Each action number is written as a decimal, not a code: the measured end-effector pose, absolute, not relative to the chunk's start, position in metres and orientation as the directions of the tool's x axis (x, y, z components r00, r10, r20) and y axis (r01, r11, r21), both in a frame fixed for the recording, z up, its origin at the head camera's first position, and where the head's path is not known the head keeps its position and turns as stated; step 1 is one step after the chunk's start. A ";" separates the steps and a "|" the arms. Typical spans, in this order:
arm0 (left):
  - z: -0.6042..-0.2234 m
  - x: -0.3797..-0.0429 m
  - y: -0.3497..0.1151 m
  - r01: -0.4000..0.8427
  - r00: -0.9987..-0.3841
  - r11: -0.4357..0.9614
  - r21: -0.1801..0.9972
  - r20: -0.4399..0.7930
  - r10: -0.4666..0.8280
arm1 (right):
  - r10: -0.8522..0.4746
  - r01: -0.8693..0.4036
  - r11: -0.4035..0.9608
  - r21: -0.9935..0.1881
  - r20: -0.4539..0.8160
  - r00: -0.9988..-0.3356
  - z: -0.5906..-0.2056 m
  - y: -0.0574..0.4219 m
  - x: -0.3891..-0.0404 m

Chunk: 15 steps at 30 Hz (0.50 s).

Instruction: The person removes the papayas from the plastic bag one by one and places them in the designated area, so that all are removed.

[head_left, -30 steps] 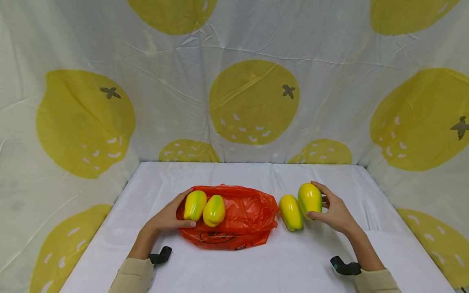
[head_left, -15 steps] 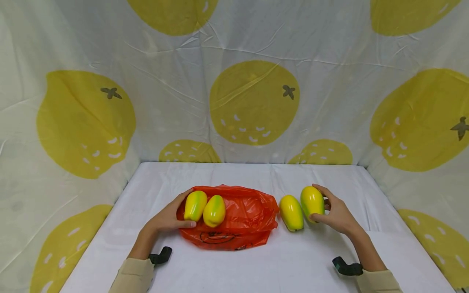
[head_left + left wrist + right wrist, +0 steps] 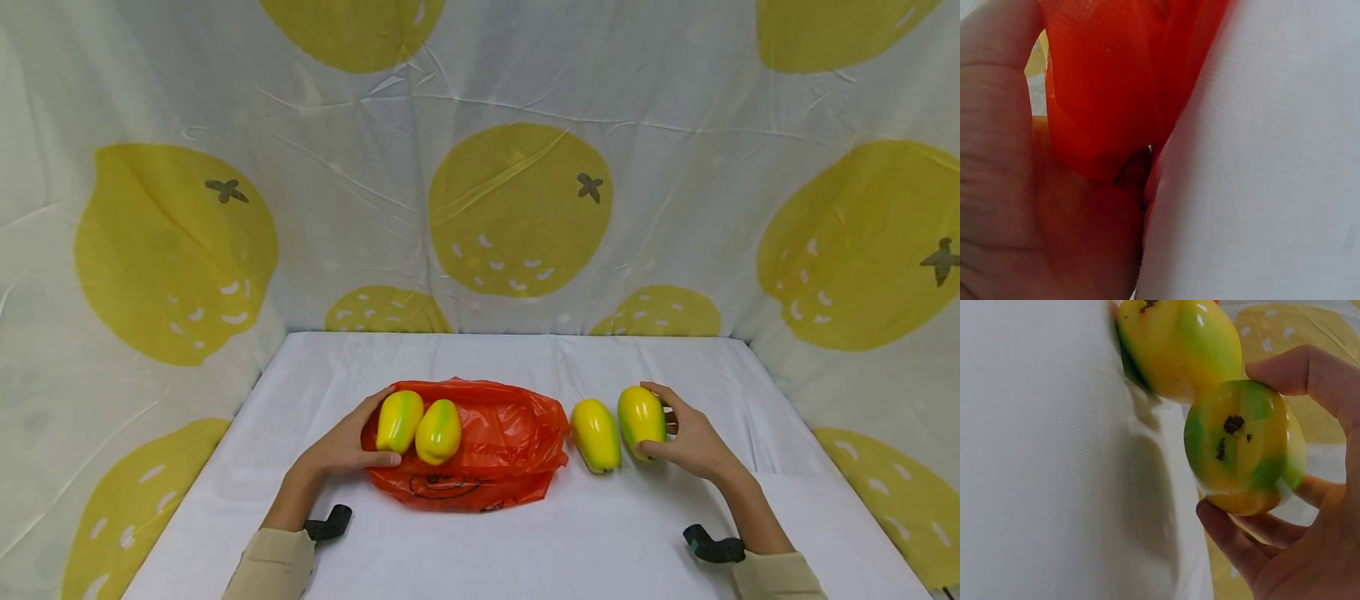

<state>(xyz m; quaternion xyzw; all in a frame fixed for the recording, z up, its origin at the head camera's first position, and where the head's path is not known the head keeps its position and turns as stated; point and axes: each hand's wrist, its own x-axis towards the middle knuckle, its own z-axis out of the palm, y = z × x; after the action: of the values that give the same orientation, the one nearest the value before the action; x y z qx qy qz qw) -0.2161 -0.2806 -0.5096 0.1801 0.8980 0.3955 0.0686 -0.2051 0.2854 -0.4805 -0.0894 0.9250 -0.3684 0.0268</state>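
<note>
A: What surrounds the work, from the left?
B: A pale patterned sheet (image 3: 337, 208) with big yellow lemon prints (image 3: 172, 258) closes in the left, back and right sides of a white-covered table (image 3: 480, 550). Its cover looks smooth in front, faintly creased toward the back.
A: And on it, starting left?
B: The left hand (image 3: 339, 442), below a beige sleeve (image 3: 270, 562), grips the left end of a red plastic bag (image 3: 510, 429). A yellow-green first fruit (image 3: 399, 421) lies on the red plastic by the thumb; a second fruit (image 3: 438, 432) sits just to its right.
A: Past those?
B: The bag's crumpled right end, then a third fruit (image 3: 596, 435) resting on the table just beside it.
A: And farthest right?
B: The right hand (image 3: 690, 440) grasps a fourth fruit (image 3: 642, 421) near the third, held above the cover, where its shadow falls.
</note>
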 end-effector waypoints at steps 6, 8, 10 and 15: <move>-0.509 -0.216 -0.281 0.258 -0.928 0.626 0.736 0.009 0.371 | -0.197 -0.146 0.719 -0.679 0.003 -0.980 -0.481 0.284 -0.207; -0.509 -0.217 -0.281 0.262 -0.928 0.625 0.735 0.013 0.373 | -0.202 -0.144 0.723 -0.676 -0.008 -0.979 -0.482 0.284 -0.207; -0.509 -0.217 -0.281 0.261 -0.927 0.623 0.738 0.011 0.375 | -0.207 -0.143 0.725 -0.674 -0.016 -0.978 -0.483 0.284 -0.207; -0.508 -0.217 -0.281 0.261 -0.925 0.624 0.736 0.006 0.380 | -0.223 -0.154 0.720 -0.677 -0.016 -0.975 -0.482 0.284 -0.206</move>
<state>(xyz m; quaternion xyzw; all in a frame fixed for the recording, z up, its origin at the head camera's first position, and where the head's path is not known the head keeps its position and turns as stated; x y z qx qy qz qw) -0.2172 -0.2809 -0.5080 0.1786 0.8980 0.3952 0.0750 -0.2060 0.2843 -0.4822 -0.1019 0.9261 -0.3601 0.0481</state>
